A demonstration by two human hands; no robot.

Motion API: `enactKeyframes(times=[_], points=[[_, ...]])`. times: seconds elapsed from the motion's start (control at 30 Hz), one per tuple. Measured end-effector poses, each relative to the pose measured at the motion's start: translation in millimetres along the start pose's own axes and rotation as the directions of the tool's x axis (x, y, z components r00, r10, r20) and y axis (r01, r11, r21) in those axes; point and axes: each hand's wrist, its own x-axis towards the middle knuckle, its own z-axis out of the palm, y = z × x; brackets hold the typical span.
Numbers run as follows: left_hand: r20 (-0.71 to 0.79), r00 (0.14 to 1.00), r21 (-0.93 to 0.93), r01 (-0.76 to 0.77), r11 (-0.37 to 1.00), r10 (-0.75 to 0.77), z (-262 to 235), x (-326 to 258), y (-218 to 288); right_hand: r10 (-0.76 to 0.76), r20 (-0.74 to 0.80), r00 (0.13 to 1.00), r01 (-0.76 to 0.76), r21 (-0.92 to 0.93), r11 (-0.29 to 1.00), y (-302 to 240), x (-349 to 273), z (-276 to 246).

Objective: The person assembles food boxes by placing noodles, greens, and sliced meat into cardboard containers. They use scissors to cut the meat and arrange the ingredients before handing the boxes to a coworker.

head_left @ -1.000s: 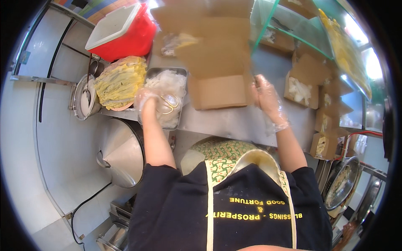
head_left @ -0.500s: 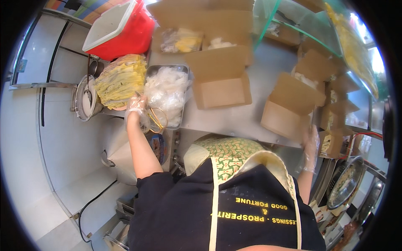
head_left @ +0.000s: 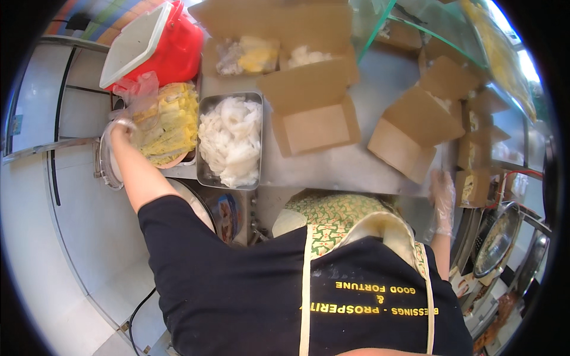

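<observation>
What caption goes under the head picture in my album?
Left hand by yellow food, right hand by an open brown box, tray of white food between them.

Boxes (head_left: 313,110), tray (head_left: 260,148) on metal counter (head_left: 371,169)

One fisheye view looks steeply down from the head, close over the chest (head_left: 368,267), spanning left hand (head_left: 123,126), right hand (head_left: 441,188) and bench (head_left: 332,172).

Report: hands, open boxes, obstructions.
Left hand by yellow stack; right hand near angled open box; grips unclear. Front open box left of it. Clear plastic partly covering yellow stack.
</observation>
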Motion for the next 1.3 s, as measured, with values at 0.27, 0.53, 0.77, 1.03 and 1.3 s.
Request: enactKeyframes(times=[0.27, 0.53, 0.77, 1.03, 1.3], points=[[-0.461, 0.826, 0.212, -0.253, 0.944, 0.324, 8.3, -124.0, 63.3, -0.3, -0.13, 0.945, 0.266, -0.225, 0.937, 3.2, -8.3, -12.2], [0.2, 0.97, 0.219, -0.183, 0.958, 0.139, 103.6, -260.5, 82.2, -0.593, -0.062, 0.803, 0.56, -0.263, 0.785, -36.1, -18.4, 28.8], [0.26, 0.965, -0.343, 0.072, 0.936, 0.021, 103.0, -251.5, 24.7, -0.7, 0.119, 0.704, 0.709, -0.085, 0.7, -50.6, -32.8, 46.2], [0.05, 0.967, -0.211, -0.234, 0.949, 0.25, 100.4, -251.3, 63.1, -0.679, 0.117, 0.725, 0.689, -0.128, 0.713, -46.8, -35.4, 44.6], [0.127, 0.969, 0.175, -0.232, 0.957, 0.212, 91.9, -288.8, 102.5, -0.754, 0.184, 0.631, 0.772, -0.054, 0.633, -52.0, -43.4, 54.9]])
